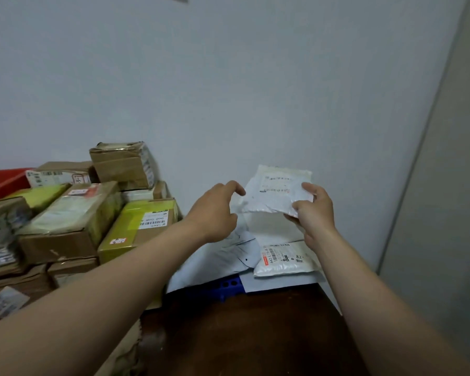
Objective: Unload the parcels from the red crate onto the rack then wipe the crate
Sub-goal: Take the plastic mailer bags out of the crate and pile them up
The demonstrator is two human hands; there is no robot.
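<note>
At 3 o'clock from frame centre, right hand [314, 210] pinches the white mailer [274, 185] by its lower right edge, thumb on top, fingers under. The mailer is in the air, close to the wall. Left hand [217, 210] is at the mailer's 9 o'clock, fingers loosely curled and holding nothing; can't tell if a fingertip touches it.

Red crate [3, 183] sits far off at 9 o'clock, mostly hidden behind cardboard boxes [65, 226].

Risks as I judge them:
- One-edge pinch on slick film, so the mailer could sag and slip out before it's set down.
- The landing spot at 6 o'clock of the mailer is a loose pile: labelled mailer [285, 260] lies on others beside the grey mailer [223, 256], over a blue plastic piece [227, 284]. Another one on top may slide the lot off.
- Top box [121, 164] sits tilted, and the left forearm passes near that stack. A bump could topple it.
</note>
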